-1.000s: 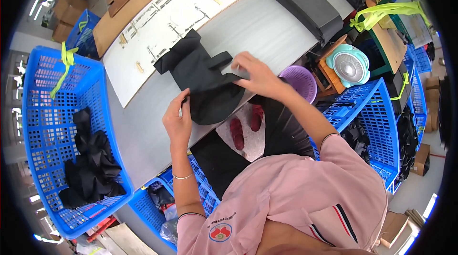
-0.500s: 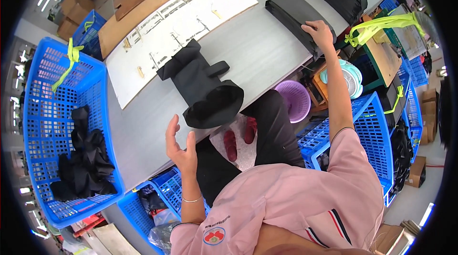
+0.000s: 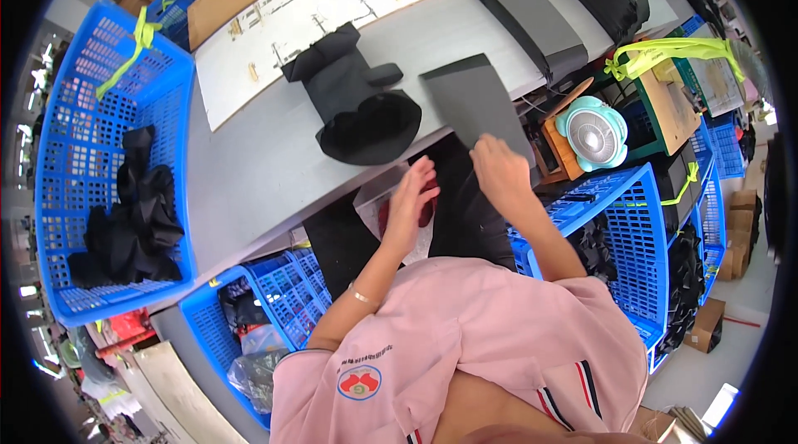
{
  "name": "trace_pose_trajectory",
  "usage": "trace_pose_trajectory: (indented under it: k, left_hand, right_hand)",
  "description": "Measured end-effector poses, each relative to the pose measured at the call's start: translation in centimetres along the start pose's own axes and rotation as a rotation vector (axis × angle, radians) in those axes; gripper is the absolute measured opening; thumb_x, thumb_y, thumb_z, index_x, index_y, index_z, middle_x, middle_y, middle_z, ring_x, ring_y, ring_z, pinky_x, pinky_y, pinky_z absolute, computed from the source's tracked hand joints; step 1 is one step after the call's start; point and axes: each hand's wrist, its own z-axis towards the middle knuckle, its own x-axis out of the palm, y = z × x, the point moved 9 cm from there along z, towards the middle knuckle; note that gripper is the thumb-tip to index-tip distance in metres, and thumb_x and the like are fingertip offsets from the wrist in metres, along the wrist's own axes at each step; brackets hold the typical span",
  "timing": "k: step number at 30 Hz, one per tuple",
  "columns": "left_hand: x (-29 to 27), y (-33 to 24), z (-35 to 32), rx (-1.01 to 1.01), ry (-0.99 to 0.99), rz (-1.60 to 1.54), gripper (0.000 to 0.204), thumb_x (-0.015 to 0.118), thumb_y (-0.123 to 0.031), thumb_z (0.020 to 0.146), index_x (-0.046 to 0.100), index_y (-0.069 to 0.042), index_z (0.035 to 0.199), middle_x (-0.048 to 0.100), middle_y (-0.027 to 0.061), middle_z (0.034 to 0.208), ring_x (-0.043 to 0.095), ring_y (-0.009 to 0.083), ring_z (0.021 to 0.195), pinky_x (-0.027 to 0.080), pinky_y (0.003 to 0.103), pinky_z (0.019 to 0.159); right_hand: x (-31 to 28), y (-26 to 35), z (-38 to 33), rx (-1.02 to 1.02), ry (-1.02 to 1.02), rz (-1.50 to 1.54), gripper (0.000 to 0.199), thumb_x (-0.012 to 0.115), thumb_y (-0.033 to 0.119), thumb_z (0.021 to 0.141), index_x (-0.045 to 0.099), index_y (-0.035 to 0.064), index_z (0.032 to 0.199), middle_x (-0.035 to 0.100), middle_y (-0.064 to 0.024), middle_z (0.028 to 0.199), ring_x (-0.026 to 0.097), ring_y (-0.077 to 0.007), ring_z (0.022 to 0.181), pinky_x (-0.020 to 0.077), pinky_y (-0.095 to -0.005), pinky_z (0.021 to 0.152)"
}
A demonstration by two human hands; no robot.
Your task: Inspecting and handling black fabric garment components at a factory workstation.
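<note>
My right hand [image 3: 501, 168] is closed on the near end of a flat dark grey panel [image 3: 472, 99], which slants over the table's front edge. My left hand [image 3: 409, 201] is raised above my lap, left of the panel, with its fingers extended and nothing in them. On the table ahead of it lies a black sewn fabric piece [image 3: 342, 88] with a wide rounded opening toward me and a small tab on its right. Farther back on the right is a stack of similar dark panels [image 3: 534, 22].
A blue plastic basket [image 3: 108, 91] with black fabric pieces stands at the left. A white board [image 3: 332, 7] lies across the back of the grey table [image 3: 241, 203]. To the right are a small turquoise fan [image 3: 592, 135] and another blue basket [image 3: 636, 257].
My right hand has come back from the stack toward me, bringing one panel with it. My left hand has moved right, toward the panel. The view has shifted slightly.
</note>
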Motion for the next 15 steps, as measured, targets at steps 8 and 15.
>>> trace_pose_trajectory:
  k: [8,15]
  left_hand:
    - [5.6,8.1,-0.1,-0.5,0.219,-0.429,0.077,0.048,-0.067,0.093,0.044,-0.007,0.142,0.048,0.0104,0.144,0.042,0.0265,0.136,0.035,0.041,0.112]
    - [7.0,-2.5,-1.4,-0.11,0.346,-0.514,0.058,0.071,-0.028,0.088,0.049,0.003,0.133,0.06,0.0184,0.129,0.059,0.03,0.12,0.048,0.044,0.104]
  right_hand:
    - [-2.6,3.0,-6.4,0.224,0.171,0.784,0.015,0.056,0.014,0.098,0.057,-0.0016,0.097,0.068,-0.0167,0.115,0.067,-0.0286,0.083,0.0502,-0.0325,0.074]
    - [-1.3,1.8,-9.7,0.541,0.267,1.323,0.022,0.056,0.019,0.101,0.059,0.0013,0.089,0.06,0.0007,0.079,0.05,-0.0055,0.072,0.0413,-0.0229,0.065]
